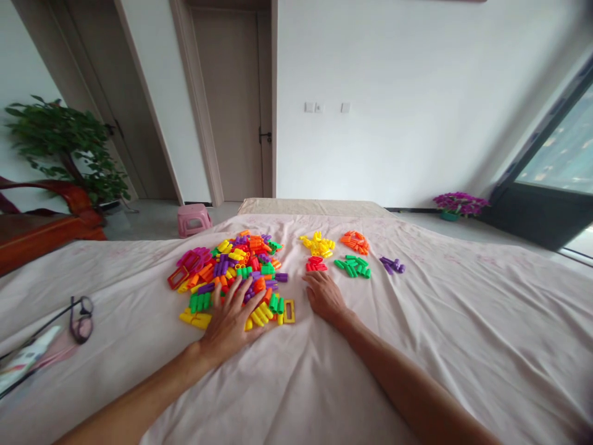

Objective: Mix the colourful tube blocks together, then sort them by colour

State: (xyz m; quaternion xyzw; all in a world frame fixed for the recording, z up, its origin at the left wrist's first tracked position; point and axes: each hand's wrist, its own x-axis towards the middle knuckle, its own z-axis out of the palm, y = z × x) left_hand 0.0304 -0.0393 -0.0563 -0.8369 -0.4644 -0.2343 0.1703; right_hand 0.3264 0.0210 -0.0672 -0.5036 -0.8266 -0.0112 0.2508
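Note:
My left hand (230, 318) lies with spread fingers on the front of a large mixed heap of plastic toy pieces (252, 250) in yellow, green, purple, orange, red and magenta. To its right, my right hand (325, 296) rests palm down, its fingertips beside a small group of red pieces (316, 264). Whether anything sits under those fingers is hidden. Around that group are yellow pieces (317, 244), orange pieces (355, 242), green pieces (354, 266) and a few purple pieces (393, 266). A yellow rectangular frame piece (289, 311) lies at the heap's right front corner.
A pale cloth (440, 321) with folds covers the broad surface. Glasses (81, 320) and a white tube-like item (30, 357) lie at the left. Beyond stand a pink stool (194, 219), a wooden armchair (69, 207), a potted plant (69, 145) and purple flowers (460, 203).

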